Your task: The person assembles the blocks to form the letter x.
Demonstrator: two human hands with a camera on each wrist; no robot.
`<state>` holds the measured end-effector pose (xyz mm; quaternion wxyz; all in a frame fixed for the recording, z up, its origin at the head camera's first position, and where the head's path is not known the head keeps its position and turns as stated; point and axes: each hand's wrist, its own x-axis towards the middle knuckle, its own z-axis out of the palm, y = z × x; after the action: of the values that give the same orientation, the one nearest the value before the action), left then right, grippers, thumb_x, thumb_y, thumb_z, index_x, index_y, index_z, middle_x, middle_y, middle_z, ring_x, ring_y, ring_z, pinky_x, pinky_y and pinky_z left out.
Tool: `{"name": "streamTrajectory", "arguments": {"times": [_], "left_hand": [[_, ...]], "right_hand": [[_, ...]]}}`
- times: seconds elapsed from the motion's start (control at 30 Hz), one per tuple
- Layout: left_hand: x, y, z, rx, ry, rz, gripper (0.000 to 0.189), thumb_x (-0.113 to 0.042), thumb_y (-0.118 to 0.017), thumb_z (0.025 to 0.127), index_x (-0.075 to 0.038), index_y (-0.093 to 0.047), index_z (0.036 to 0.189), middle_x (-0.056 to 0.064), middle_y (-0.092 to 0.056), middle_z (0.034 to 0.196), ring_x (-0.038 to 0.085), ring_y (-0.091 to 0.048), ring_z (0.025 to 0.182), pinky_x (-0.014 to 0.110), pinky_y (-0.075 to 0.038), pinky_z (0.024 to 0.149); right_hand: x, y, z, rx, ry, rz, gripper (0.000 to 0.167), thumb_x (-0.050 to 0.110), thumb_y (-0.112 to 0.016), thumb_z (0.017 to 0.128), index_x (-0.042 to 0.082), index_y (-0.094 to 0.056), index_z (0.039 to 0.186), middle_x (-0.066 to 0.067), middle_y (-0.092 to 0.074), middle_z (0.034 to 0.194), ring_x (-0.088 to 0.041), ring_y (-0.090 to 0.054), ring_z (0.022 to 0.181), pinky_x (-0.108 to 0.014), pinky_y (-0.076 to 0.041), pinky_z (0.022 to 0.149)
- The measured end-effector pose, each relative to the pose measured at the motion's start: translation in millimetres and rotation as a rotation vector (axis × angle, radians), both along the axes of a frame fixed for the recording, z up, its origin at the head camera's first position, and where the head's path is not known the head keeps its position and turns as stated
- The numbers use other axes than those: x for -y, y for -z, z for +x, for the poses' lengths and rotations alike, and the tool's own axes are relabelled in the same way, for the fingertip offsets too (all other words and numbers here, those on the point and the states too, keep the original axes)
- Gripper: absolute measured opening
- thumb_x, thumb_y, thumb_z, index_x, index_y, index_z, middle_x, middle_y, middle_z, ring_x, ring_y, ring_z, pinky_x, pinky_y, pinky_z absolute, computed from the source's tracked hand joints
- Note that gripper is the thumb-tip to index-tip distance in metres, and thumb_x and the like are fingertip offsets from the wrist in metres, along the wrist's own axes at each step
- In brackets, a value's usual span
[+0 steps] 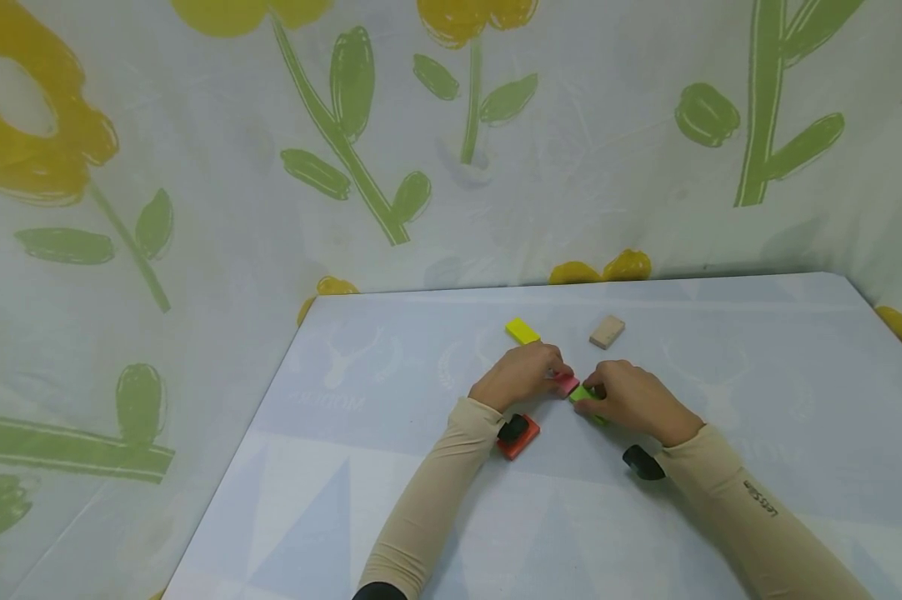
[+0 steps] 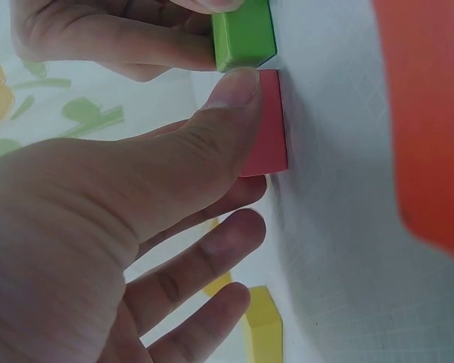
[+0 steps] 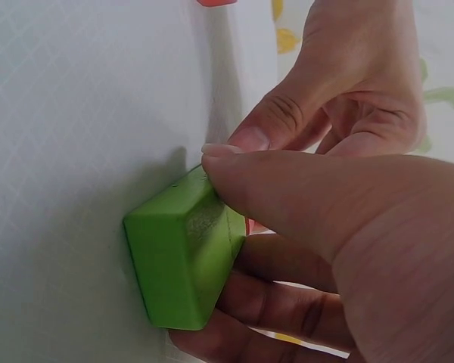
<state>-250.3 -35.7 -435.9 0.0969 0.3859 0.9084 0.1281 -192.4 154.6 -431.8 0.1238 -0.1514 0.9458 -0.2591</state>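
Near the middle of the table, my left hand (image 1: 524, 375) pinches a pink block (image 1: 567, 384) between thumb and fingers. Its other fingers spread loosely in the left wrist view. My right hand (image 1: 638, 400) grips a green block (image 3: 178, 257), thumb on one side and fingers on the other. The two blocks meet end to end or nearly so; in the left wrist view the green block (image 2: 244, 34) sits right at the pink block's (image 2: 271, 125) end. Both appear to lie on the table. Part of the pink block is hidden behind the left thumb.
A yellow block (image 1: 522, 331) lies beyond the left hand, and a plain wooden block (image 1: 607, 332) beyond the right. Close to the left wrist lies a red-orange block (image 1: 518, 437). The white patterned table (image 1: 331, 500) backs onto a flower-print curtain (image 1: 226, 167).
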Motion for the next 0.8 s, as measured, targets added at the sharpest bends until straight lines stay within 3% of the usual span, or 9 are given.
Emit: {"name": "streamTrajectory", "arguments": {"times": [0.8], "left_hand": [[0.2, -1.9, 1.0, -0.009, -0.003, -0.013, 0.03, -0.027, -0.079, 0.091, -0.018, -0.08, 0.12, -0.006, -0.075, 0.11, 0.007, -0.064, 0.099, 0.016, -0.052, 0.088]], "right_hand": [[0.9, 1.3, -1.4, -0.009, 0.009, 0.01, 0.028, 0.026, -0.083, 0.087, 0.003, -0.077, 0.102, -0.001, -0.065, 0.08, -0.015, -0.052, 0.07, -0.028, -0.042, 0.059]]}}
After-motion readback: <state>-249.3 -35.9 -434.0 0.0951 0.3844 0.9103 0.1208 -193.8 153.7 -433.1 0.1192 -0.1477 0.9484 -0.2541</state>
